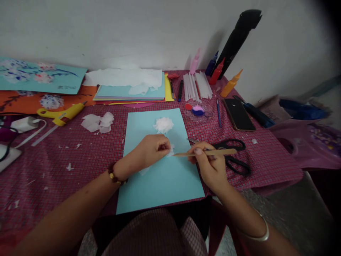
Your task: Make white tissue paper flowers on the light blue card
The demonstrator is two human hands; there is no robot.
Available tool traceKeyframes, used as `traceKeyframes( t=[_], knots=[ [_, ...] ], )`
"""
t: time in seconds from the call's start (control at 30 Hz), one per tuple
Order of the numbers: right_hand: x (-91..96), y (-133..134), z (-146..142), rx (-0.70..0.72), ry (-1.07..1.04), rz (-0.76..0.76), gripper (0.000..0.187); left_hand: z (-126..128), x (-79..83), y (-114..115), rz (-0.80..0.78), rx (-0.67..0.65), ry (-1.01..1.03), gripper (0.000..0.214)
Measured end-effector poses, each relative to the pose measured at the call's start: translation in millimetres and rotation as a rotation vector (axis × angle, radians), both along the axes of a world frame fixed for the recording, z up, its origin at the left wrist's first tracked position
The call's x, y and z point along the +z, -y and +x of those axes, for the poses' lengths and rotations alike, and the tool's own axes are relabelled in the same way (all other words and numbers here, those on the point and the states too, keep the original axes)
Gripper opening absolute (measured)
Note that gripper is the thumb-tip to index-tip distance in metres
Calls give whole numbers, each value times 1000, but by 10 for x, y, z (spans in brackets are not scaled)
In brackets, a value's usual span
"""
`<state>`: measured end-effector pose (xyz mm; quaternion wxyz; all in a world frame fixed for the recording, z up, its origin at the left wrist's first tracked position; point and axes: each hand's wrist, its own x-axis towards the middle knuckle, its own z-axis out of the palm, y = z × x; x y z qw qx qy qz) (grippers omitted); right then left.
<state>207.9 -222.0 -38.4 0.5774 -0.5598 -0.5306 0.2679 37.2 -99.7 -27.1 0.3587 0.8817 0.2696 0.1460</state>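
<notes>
Evidently, a checked tablecloth [64, 151] is being covered in part by the blue sheet [160, 185]. Over the sheet's middle, the left hand [151, 149] is being held curled, fingertips nearly together; whether the white scrap [172, 147] beside them is being pinched cannot be told. Above the sheet's right edge, a wooden stick [223, 152] is being gripped by the right hand [210, 165], thumb against fingers, its tip being aimed at the scrap. By too hard a push, the scrap could be getting torn. Right of the sheet, "PACE" is apparently being shown on a pink bag [269, 113].
</notes>
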Motion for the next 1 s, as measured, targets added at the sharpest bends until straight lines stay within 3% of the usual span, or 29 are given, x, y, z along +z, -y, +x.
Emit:
traceKeyframes(
  t=[0.23,0.4,0.53,0.63,0.73,0.8,0.9,1.0],
  knots=[
    [-39,-36,-20,101,296,41,15,14,-10,-4,7,13,6,7],
    [14,-41,-28,165,522,100,17,-32,90,-39,-14,117,111,8],
    [51,-36,-62,193,771,166,20,-199,247,-103,5,220,104,9],
    [42,-26,-72,212,844,183,21,-414,292,-118,8,206,-1,11],
    [15,-9,-55,226,752,167,17,-639,273,-81,-7,136,-153,13],
    [-3,8,-35,203,542,143,16,-746,254,-45,-2,79,-230,14],
    [-14,29,-12,70,197,100,18,-808,237,-7,52,-15,-281,23],
    [1,33,-8,-30,70,59,19,-777,234,-7,109,-79,-312,32]
  ],
)
